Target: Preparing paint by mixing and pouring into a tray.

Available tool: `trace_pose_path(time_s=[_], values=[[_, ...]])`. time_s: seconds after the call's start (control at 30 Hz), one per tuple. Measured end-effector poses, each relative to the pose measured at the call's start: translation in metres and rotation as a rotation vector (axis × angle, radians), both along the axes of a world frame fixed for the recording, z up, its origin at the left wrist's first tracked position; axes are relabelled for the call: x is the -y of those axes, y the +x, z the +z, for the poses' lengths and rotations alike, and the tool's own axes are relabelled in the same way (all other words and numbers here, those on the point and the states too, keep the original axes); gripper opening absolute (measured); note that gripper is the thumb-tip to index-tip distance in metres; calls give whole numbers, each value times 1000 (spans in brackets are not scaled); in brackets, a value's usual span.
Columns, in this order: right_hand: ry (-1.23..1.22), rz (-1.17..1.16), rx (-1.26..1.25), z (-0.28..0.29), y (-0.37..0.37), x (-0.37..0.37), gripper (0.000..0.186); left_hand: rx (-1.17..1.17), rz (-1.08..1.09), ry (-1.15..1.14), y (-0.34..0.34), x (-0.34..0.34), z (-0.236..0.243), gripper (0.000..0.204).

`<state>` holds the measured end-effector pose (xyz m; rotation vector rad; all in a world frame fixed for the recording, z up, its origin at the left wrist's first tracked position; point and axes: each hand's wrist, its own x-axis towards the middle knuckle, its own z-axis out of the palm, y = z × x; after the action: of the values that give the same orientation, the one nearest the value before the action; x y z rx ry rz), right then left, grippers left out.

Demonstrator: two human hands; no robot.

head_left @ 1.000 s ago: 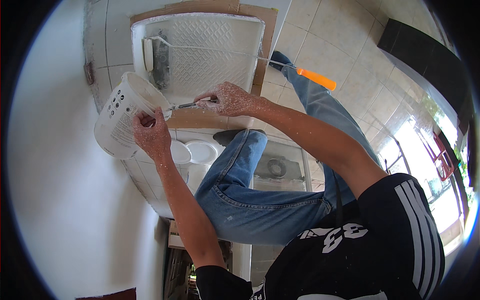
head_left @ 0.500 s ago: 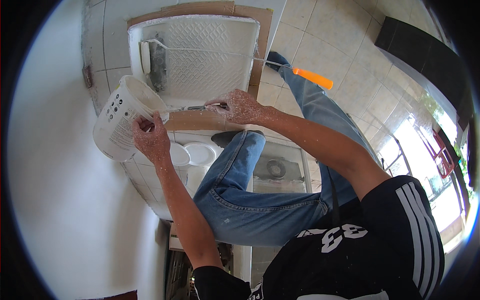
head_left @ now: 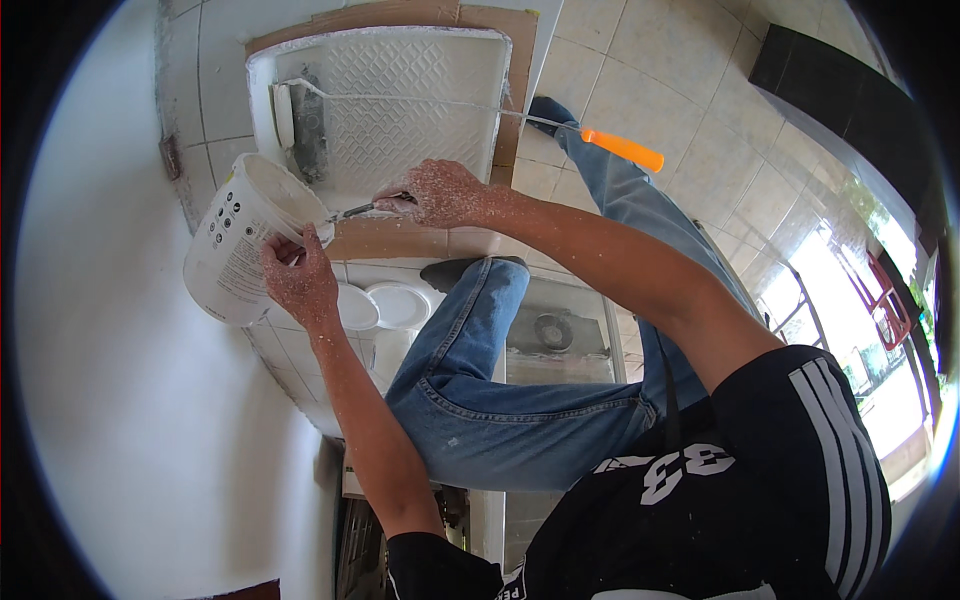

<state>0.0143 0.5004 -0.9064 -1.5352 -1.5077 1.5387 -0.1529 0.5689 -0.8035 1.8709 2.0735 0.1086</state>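
Note:
A white plastic bucket [head_left: 222, 265] is tilted at the left, its mouth facing up toward the tray. My left hand [head_left: 303, 280] grips its rim, thumb and fingers closed on the near side. My right hand [head_left: 440, 195], spattered with white, is closed around a slim tool [head_left: 352, 212] with a dark shaft. The tool's far end reaches to the bucket's mouth, so its kind cannot be made out. Just beyond my hands lies a paint tray [head_left: 410, 130] with a ridged bottom, coated white. A paint roller [head_left: 284, 118] rests across it, its orange handle [head_left: 622, 148] sticking out to the right.
Brown cardboard [head_left: 400, 240] lies under the tray. Two round white lids [head_left: 400, 306] lie near my bent knee. A white wall [head_left: 110, 330] rises along the left. Tiled floor [head_left: 650, 60] stretches to the right, with a dark step-like block [head_left: 830, 90] at its edge.
My right hand has moved left toward the bucket, bringing the tool farther into its mouth. My left hand keeps its grip on the rim.

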Motion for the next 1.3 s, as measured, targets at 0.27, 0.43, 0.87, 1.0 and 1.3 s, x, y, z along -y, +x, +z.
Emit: trace_pose_path(time_s=[0.27, 0.43, 0.87, 1.0, 1.3], values=[[-316, 34, 14, 10, 30, 30, 33, 40, 33, -8, -4, 1, -1, 28], [-129, -70, -83, -1, 24, 44, 33, 53, 15, -17, -8, 2, -3, 28], [-143, 239, 180, -2, 13, -8, 34, -2, -12, 7, -12, 2, -6, 33], [-221, 167, 236, -3, 27, 16, 34, 0, -8, -1, -18, 3, -7, 33], [-162, 30, 80, -14, 41, 50, 34, 39, 30, -24, -9, 4, -7, 32]])
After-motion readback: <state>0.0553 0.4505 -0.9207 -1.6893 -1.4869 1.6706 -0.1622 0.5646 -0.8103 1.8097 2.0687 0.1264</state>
